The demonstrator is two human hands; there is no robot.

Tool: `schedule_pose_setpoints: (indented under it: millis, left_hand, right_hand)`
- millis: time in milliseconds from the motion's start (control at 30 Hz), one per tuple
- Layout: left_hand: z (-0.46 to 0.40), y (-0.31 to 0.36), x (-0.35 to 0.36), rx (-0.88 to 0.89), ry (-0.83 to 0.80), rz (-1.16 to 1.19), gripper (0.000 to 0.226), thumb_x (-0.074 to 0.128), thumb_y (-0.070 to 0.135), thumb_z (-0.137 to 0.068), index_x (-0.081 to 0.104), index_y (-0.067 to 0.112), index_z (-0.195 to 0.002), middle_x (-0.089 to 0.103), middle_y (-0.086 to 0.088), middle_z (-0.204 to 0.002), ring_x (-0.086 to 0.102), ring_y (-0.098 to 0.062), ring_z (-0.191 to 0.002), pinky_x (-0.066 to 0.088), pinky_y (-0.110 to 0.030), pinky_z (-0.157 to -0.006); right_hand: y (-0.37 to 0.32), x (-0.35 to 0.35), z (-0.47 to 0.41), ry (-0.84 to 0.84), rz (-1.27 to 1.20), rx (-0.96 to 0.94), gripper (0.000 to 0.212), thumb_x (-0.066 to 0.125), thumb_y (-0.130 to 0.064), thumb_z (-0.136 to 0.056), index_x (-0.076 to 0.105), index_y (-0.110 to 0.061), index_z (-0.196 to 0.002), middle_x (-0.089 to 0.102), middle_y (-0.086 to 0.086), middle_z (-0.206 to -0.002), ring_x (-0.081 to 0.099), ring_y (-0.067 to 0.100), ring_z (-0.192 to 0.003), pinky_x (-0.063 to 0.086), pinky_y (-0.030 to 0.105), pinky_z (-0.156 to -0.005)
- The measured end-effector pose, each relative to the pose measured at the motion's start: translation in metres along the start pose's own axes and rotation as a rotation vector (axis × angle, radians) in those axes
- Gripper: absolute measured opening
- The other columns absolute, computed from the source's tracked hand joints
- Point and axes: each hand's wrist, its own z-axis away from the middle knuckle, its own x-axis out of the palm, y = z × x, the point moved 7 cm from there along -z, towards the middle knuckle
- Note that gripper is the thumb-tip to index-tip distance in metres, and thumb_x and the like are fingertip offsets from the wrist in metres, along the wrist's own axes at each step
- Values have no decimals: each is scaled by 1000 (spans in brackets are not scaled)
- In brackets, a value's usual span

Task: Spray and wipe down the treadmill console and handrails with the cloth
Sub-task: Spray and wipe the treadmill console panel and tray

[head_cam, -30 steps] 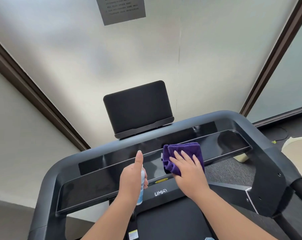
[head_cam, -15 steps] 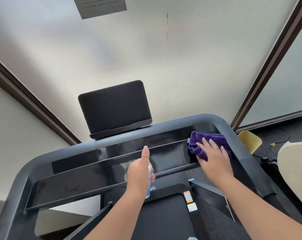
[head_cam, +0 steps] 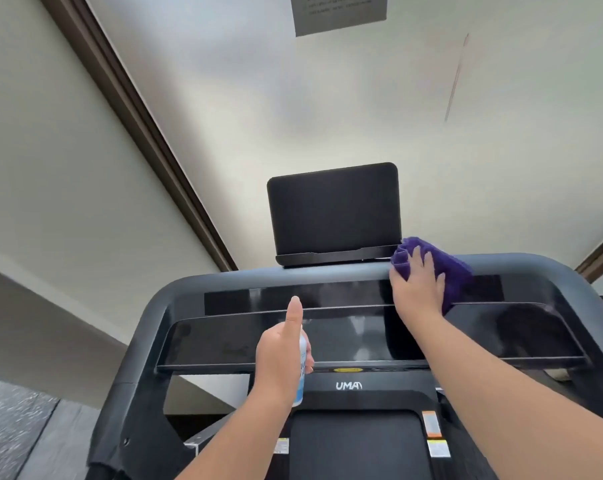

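Head view: the right hand (head_cam: 418, 284) lies flat with fingers spread on a folded purple cloth (head_cam: 447, 271), pressing it against the top rail of the treadmill console (head_cam: 258, 341), just right of the dark screen (head_cam: 333, 211) that stands upright on its ledge. The cloth touches the rail and the right end of the screen's ledge. The left hand (head_cam: 281, 358) is closed around a small spray bottle (head_cam: 302, 370), thumb pointing straight up, held in front of the glossy black console panel. Only a sliver of the bottle shows past the palm, white with a blue label; how full it is cannot be told. The curved grey handrail (head_cam: 144, 341) bends down on the left. A paper notice (head_cam: 338, 12) hangs on the wall above.
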Motion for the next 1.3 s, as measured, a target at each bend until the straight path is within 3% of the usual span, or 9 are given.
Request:
schedule_pose_setpoints:
  millis: [133, 233, 467, 567, 700, 900, 1100, 1200, 1300]
  left_hand:
    - [-8, -8, -34, 2, 8, -4, 79, 45, 81, -96, 48, 11, -59, 55, -10, -56, 55, -21, -50, 52, -31, -59]
    - [-14, -13, -42, -9, -9, -10, 79, 46, 81, -95, 49, 9, -62, 55, -10, -56, 55, -20, -50, 54, -31, -59]
    - [-12, -11, 3, -21, -121, 27, 76, 48, 79, -95, 48, 10, -64, 53, -9, -55, 51, -22, -51, 52, -32, -58]
    - [-7, -8, 31, -21, -168, 1, 77, 47, 78, -97, 49, 8, -65, 54, -10, -56, 51, -21, -50, 51, -25, -52]
    - [3, -5, 63, -21, -215, -14, 77, 47, 77, -98, 51, 7, -67, 52, -15, -59, 48, -22, -50, 51, -20, -51]
    - [17, 0, 95, -32, -194, 11, 72, 52, 71, -99, 50, 7, -66, 50, -13, -57, 47, -22, -48, 50, -23, -50]
    - [25, 0, 87, -54, -119, 54, 71, 51, 72, -98, 48, 7, -69, 46, -14, -62, 44, -21, -50, 50, -23, -50]
    - [26, -3, 72, -66, -68, 71, 72, 49, 74, -98, 49, 8, -70, 47, -15, -61, 45, -21, -48, 50, -20, -48]
    - [27, -6, 57, -63, -33, 62, 76, 46, 77, -98, 47, 8, -66, 50, -13, -56, 48, -21, -48, 50, -21, -49]
  right_hand:
    - [-11, 38, 40, 41, 117, -84, 64, 43, -40, -106, 23, -22, -164, 8, -3, -174, 0, 17, -160, 6, 49, -128]
    - [-9, 52, 63, -39, 233, -217, 64, 43, -41, -106, 22, -25, -164, 8, -5, -174, 5, 16, -160, 11, 46, -129]
    - [18, 37, 110, -152, 312, -316, 59, 50, -41, -104, 33, -32, -160, 21, -15, -170, 12, 4, -158, 5, 33, -129]
    - [43, 19, 129, -151, 319, -346, 63, 55, -38, -102, 33, -36, -160, 19, -20, -169, 8, 0, -157, 1, 30, -129]
    - [85, -20, 119, -72, 324, -225, 63, 56, -38, -102, 32, -38, -160, 13, -20, -170, 5, 2, -158, -5, 31, -127]
    - [145, -95, 53, 60, 423, -12, 60, 42, -46, -106, 26, -31, -162, 13, -9, -173, 6, 14, -160, 7, 43, -129]
    - [148, -109, 23, 213, 305, 106, 61, 37, -47, -106, 27, -25, -163, 18, -2, -172, 11, 17, -160, 11, 45, -128]
    - [131, -98, 5, 233, 39, 169, 67, 33, -51, -104, 24, -23, -164, 16, -2, -173, 10, 17, -160, 7, 48, -129]
    - [91, -72, -17, 155, -211, 168, 67, 42, -49, -106, 19, -24, -165, 14, 2, -173, 11, 34, -159, 4, 46, -130]
